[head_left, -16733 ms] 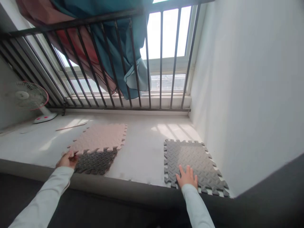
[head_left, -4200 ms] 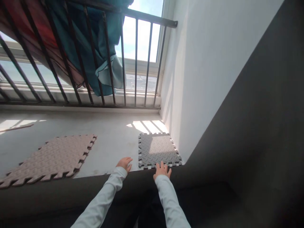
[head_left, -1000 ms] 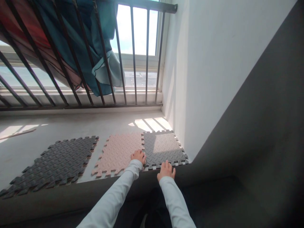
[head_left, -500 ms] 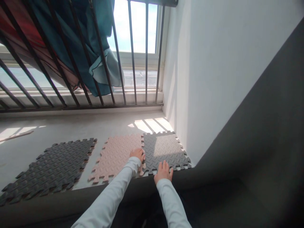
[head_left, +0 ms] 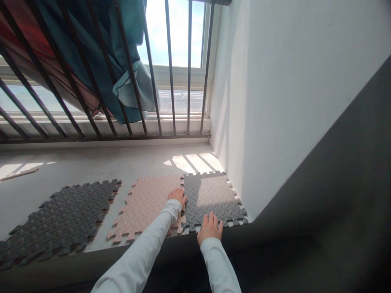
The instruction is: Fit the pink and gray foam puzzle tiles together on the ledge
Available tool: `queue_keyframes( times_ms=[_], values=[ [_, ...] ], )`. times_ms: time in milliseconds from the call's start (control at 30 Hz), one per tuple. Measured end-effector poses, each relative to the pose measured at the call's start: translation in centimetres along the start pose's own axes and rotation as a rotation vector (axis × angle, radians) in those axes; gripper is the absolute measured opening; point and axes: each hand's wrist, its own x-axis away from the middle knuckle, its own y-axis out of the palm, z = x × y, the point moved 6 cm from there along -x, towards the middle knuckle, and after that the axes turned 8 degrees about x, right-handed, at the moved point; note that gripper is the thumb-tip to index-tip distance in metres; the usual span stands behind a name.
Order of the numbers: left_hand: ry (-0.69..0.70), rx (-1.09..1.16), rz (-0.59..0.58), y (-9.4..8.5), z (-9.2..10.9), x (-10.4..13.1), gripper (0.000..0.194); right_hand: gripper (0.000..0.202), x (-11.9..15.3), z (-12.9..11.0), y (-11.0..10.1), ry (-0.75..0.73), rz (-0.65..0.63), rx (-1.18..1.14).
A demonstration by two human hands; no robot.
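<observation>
My left hand [head_left: 177,196] lies on the right side of a pink foam puzzle mat [head_left: 146,203], fingers apart, close to the seam with a grey foam puzzle mat [head_left: 207,195]. My right hand [head_left: 210,228] rests with outstretched fingers on the front edge of that grey mat. Along the seam the two mats touch; whether all their teeth interlock I cannot tell, as my left hand and sleeve cover part of it. To the left, a separate dark grey foam mat [head_left: 67,217] lies apart, with a strip of sill between it and the pink one.
The mats lie on a pale window sill [head_left: 100,160] that drops off at its front edge. Behind it stand dark metal bars [head_left: 174,101], with a teal cloth [head_left: 131,93] hanging behind them. A white wall [head_left: 275,101] bounds the right side. A thin strip [head_left: 20,174] lies far left.
The view has shifted slightly. Near the front, the seam between the pink and grey mats looks tighter. Both hands stay in nearly the same places on the mats.
</observation>
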Motion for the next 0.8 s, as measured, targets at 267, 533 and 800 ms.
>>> queue_keyframes(
  times_ms=[267, 533, 800],
  values=[
    [-0.066, -0.018, -0.049, -0.4, -0.2, -3.6, 0.053, 0.059, -0.1, 0.2, 0.1, -0.003, 0.053, -0.058],
    [-0.012, -0.057, -0.032, -0.4, -0.1, -5.2, 0.054, 0.057, -0.2, 0.0, 0.2, -0.009, 0.064, -0.055],
    [-0.097, -0.019, 0.001, -0.1, -1.5, -7.8, 0.057, 0.05, -0.3, -0.4, 0.0, -0.005, 0.098, -0.012]
  ],
)
